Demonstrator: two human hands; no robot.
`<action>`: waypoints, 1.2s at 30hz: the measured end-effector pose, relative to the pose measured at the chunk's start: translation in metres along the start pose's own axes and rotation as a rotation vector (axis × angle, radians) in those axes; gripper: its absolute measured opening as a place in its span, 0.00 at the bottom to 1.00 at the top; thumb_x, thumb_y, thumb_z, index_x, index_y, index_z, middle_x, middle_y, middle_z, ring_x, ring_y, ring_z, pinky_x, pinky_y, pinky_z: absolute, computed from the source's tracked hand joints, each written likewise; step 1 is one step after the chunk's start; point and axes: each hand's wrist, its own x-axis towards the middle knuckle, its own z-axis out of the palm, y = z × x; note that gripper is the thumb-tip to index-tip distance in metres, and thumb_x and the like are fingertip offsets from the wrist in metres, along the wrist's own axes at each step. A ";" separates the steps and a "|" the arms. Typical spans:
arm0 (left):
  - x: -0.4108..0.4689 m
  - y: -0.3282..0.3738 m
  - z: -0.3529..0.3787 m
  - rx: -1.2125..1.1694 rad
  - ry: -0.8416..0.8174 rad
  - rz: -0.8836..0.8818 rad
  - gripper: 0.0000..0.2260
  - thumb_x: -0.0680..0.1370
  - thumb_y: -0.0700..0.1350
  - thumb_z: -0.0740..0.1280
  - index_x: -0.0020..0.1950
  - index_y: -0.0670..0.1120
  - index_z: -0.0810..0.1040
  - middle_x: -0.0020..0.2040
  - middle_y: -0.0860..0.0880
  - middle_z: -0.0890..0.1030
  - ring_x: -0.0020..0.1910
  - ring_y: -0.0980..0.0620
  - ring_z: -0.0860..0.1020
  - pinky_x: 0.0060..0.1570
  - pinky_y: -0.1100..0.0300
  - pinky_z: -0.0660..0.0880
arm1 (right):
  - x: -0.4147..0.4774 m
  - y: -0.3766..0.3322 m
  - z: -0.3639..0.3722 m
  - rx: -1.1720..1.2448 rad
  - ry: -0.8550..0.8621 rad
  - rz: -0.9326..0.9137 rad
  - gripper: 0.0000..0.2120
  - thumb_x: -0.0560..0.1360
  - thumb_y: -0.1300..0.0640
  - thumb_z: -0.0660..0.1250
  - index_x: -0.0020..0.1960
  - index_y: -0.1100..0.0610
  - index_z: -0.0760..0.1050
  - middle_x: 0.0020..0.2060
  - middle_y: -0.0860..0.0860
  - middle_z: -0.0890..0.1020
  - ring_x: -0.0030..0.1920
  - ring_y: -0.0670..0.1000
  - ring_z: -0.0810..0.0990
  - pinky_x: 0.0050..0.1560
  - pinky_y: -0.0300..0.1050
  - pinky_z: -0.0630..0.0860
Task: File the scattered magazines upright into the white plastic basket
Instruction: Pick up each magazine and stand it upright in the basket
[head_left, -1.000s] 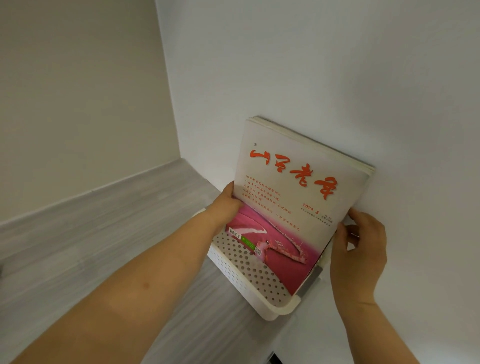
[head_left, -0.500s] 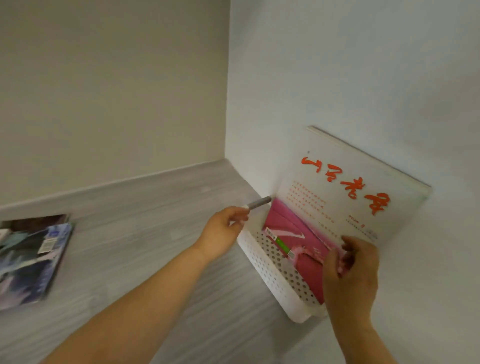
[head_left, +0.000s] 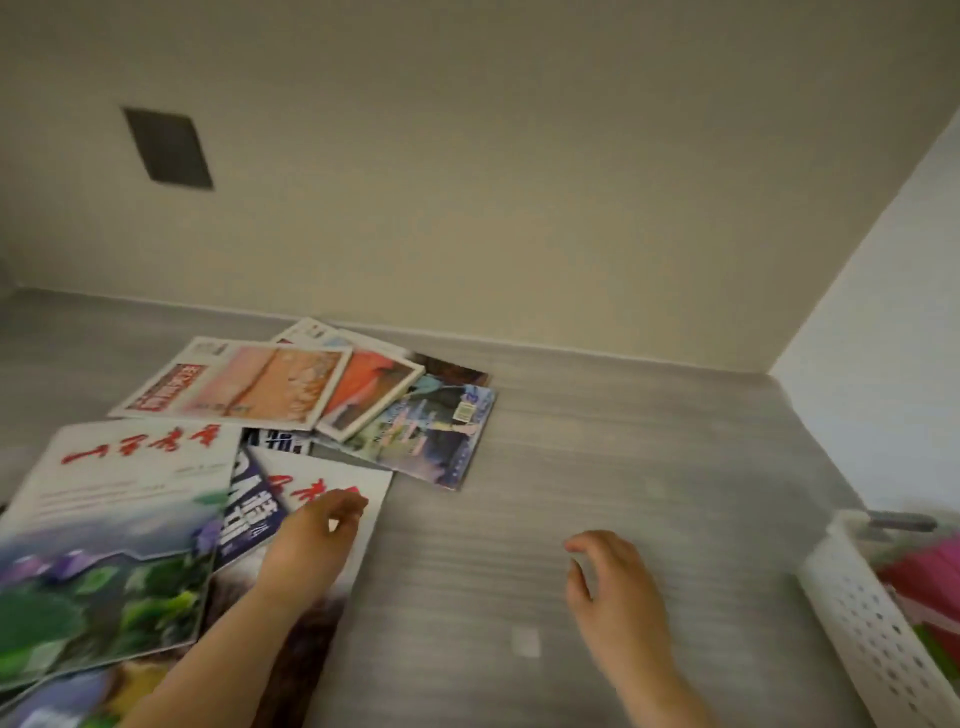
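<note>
Several magazines lie scattered flat on the grey table (head_left: 597, 467) at the left. My left hand (head_left: 311, 540) rests on a white magazine with red characters (head_left: 340, 486), fingers curled near its top edge; it is blurred and I cannot tell whether it grips. Left of it lies a magazine with a green and purple cover (head_left: 104, 545). Further back lie a peach-coloured one (head_left: 244, 384), an orange one (head_left: 371, 389) and a dark blue one (head_left: 431, 436). My right hand (head_left: 613, 587) hovers open over bare table, holding nothing. The white perforated basket (head_left: 872, 634) is at the right edge with a pink magazine (head_left: 930, 566) inside.
A beige wall runs behind the table and a white wall closes off the right side beside the basket. A dark rectangular plate (head_left: 169, 148) is set in the back wall. A grey pen-like object (head_left: 901, 521) lies at the basket's far end.
Both hands have let go of the filed pink magazine and left the basket. The view has swung left to the scattered pile, and my left hand now lies on a magazine there.
</note>
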 end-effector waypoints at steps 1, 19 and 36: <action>0.000 -0.014 -0.016 0.005 0.050 -0.035 0.10 0.74 0.32 0.62 0.51 0.37 0.80 0.54 0.39 0.81 0.55 0.41 0.78 0.57 0.54 0.70 | 0.002 -0.016 0.016 0.007 -0.066 -0.049 0.17 0.50 0.70 0.77 0.35 0.58 0.78 0.31 0.54 0.83 0.34 0.52 0.81 0.37 0.39 0.69; 0.038 -0.184 -0.171 0.426 0.095 -0.468 0.40 0.68 0.62 0.67 0.72 0.47 0.54 0.75 0.42 0.56 0.74 0.40 0.54 0.73 0.44 0.54 | 0.016 -0.179 0.181 -0.095 -0.737 -0.399 0.46 0.59 0.26 0.33 0.72 0.47 0.35 0.65 0.47 0.26 0.67 0.51 0.25 0.51 0.34 0.15; 0.040 -0.177 -0.218 -0.180 -0.052 -0.438 0.10 0.78 0.38 0.57 0.53 0.36 0.75 0.43 0.36 0.79 0.38 0.44 0.74 0.41 0.53 0.71 | 0.015 -0.183 0.182 -0.084 -0.788 -0.319 0.33 0.75 0.41 0.52 0.71 0.45 0.36 0.64 0.42 0.27 0.64 0.44 0.25 0.62 0.36 0.22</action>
